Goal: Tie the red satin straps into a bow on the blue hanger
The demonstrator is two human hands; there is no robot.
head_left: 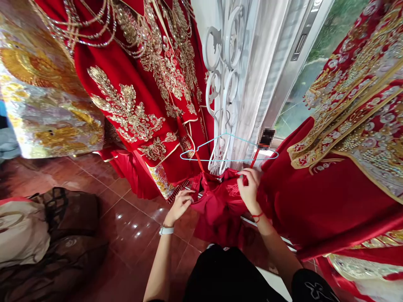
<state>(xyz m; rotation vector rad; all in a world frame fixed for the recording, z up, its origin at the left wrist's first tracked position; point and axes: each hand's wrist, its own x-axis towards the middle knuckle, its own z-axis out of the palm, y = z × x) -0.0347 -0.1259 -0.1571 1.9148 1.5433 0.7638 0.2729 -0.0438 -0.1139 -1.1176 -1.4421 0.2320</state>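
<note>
On the near left, a brown bag and a beige bag lie on the red-brown tiled floor. Beyond them hangs a gold and silver robe, and right of it a red gown thick with gold beading. The 2 hands work at a bunched red cloth in the middle. The left hand, a white watch at its wrist, has its fingers closed on the cloth's left edge. The right hand, wearing a red string bracelet, pinches the cloth's top, just below a pale blue wire hanger that hangs against white scrolled metalwork. Another red embroidered garment fills the right side.
</note>
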